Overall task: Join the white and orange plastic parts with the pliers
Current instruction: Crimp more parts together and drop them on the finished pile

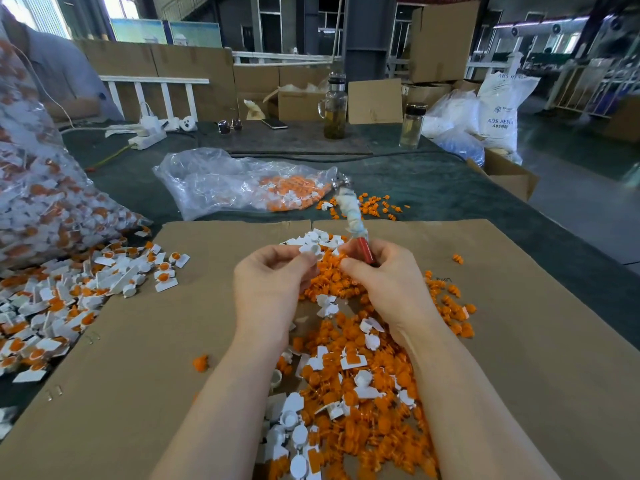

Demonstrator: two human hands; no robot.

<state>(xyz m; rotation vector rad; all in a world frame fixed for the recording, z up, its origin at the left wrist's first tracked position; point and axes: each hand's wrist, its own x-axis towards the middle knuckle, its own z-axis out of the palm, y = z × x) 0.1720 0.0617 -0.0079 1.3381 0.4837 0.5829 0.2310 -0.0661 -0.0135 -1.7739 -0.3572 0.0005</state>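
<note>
Head view: both hands are raised over the flat brown cardboard sheet (519,341) that covers the table, w/ the work held near the middle so the eyes can check the fit. The left hand (270,282) pinches a small white plastic part with a round cup (311,250) between thumb and fingertips, cup turned toward the other hand. The right hand (384,282) is curled around the red-handled pliers (356,223), whose upper part is wrapped in white cloth or tape, prob. for softer grip; the tool points up and away, so it is parked in the palm while the fingertips do the fitting. At these fingertips there is an orange bit, approx. touching the white part, but I cannot tell if it is a held orange plastic part or only the pile behind.

The loose heap of orange and white plastic parts (363,393) lies directly under the forearms, close for picking. Joined white-orange pieces (69,306) are spread at the left, apart from the raw stock, beside a big clear bag of similar pieces (45,209). A second clear plastic bag (225,185) lies further back.

Hard to see: the pliers' metal head is blurred, jaws not readable. The right palm side is hidden.
</note>
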